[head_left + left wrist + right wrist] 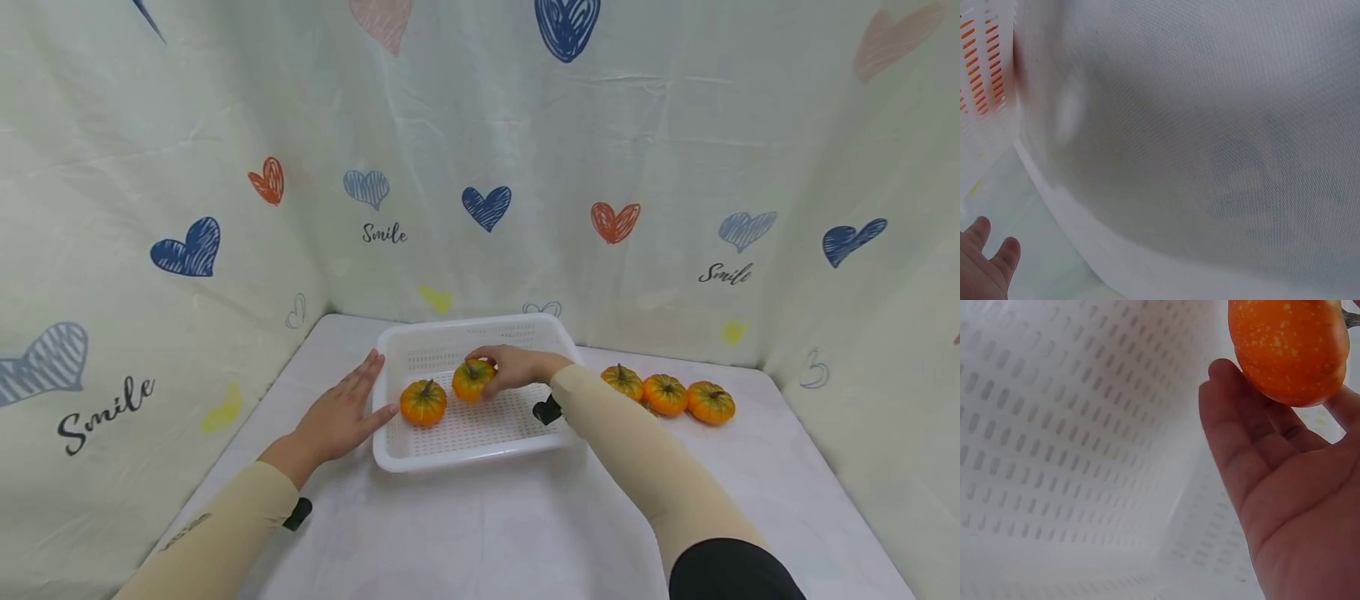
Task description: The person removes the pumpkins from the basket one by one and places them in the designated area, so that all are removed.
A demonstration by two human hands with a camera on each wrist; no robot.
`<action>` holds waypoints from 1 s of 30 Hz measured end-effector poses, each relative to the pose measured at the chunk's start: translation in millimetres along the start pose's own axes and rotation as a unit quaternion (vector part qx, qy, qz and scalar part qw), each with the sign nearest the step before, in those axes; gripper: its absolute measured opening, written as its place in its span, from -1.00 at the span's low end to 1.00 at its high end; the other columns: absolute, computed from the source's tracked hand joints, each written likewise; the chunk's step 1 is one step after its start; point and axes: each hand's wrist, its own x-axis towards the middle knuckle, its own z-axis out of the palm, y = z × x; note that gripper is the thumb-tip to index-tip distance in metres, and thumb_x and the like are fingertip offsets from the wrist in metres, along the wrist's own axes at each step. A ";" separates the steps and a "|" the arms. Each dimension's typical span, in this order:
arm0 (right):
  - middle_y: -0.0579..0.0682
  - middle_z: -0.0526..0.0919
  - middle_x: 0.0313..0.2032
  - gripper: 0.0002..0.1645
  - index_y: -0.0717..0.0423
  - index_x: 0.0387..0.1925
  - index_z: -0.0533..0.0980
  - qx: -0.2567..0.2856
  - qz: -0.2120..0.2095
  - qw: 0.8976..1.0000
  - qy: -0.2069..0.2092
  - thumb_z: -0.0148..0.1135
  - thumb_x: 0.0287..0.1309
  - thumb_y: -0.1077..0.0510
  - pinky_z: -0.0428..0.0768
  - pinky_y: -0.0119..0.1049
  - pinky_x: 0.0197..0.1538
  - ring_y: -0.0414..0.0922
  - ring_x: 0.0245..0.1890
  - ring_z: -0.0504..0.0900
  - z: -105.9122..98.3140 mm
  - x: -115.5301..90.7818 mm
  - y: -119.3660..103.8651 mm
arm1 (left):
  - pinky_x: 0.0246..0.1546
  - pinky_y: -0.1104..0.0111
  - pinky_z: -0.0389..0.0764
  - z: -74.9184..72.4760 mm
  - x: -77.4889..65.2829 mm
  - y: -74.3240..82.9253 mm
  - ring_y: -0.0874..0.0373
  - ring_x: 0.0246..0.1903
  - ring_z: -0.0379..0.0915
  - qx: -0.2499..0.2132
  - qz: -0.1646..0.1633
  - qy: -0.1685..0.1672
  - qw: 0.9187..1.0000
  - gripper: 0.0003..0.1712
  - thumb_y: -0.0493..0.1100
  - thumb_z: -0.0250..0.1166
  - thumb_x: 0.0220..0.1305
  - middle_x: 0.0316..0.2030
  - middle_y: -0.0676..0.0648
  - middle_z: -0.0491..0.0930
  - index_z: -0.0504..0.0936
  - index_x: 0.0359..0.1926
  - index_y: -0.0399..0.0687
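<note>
My right hand (513,368) reaches into a white plastic basket (472,455) and grips a small orange pumpkin (469,382) with its fingers and thumb. In the right wrist view the same pumpkin (1288,350) sits against the fingertips, above the perforated basket floor. A second small pumpkin (423,403) rests in the basket to the left of the held one. My left hand (341,417) lies with straight, spread fingers against the basket's left rim. The left wrist view shows part of that hand (985,262) near the slotted basket wall (985,69).
Several more small pumpkins (664,394) stand on the white-covered table (480,533) to the right of the basket, partly behind my right forearm. A pale curtain (540,142) printed with hearts encloses the table at the back and sides.
</note>
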 end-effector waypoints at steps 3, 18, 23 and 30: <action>0.00 0.47 0.21 -0.07 -0.12 0.40 0.33 0.019 -0.007 1.000 0.011 0.53 -0.02 0.02 0.49 -0.15 0.22 -0.05 0.13 0.45 -6.5 -3.7 -1.1 | 0.39 -0.11 0.10 -1.0 0.3 0.5 -0.18 0.50 -0.14 0.001 0.002 0.000 1.000 0.05 0.38 -0.01 0.41 0.57 -0.19 -0.19 -0.16 0.58 -0.19; -0.02 0.48 0.21 -0.01 -0.10 0.45 0.26 0.068 -0.033 0.994 0.082 0.52 0.02 -0.03 0.55 -0.19 0.17 -0.05 0.10 0.48 -31.1 -25.1 -9.0 | 0.38 -0.11 0.12 1.7 0.3 -2.8 -0.20 0.49 -0.10 -0.006 0.011 0.007 1.000 0.05 0.37 0.00 0.41 0.56 -0.20 -0.17 -0.14 0.58 -0.21; 0.01 0.46 0.24 0.01 -0.10 0.48 0.22 0.079 -0.034 0.991 0.106 0.51 0.04 -0.01 0.56 -0.17 0.16 -0.02 0.12 0.48 -41.9 -40.4 -11.2 | 0.38 -0.12 0.12 0.5 0.0 -1.9 -0.20 0.48 -0.10 -0.006 0.009 0.006 1.000 0.05 0.37 0.00 0.41 0.56 -0.21 -0.17 -0.14 0.57 -0.21; 0.04 0.44 0.24 0.03 -0.08 0.50 0.17 0.088 -0.031 0.986 0.136 0.49 0.07 -0.02 0.56 -0.15 0.15 0.00 0.12 0.48 -53.8 -64.6 -3.1 | 0.38 -0.13 0.12 -1.2 -1.6 -0.5 -0.21 0.48 -0.10 -0.010 0.007 0.003 1.000 0.05 0.37 0.02 0.41 0.56 -0.22 -0.16 -0.13 0.57 -0.22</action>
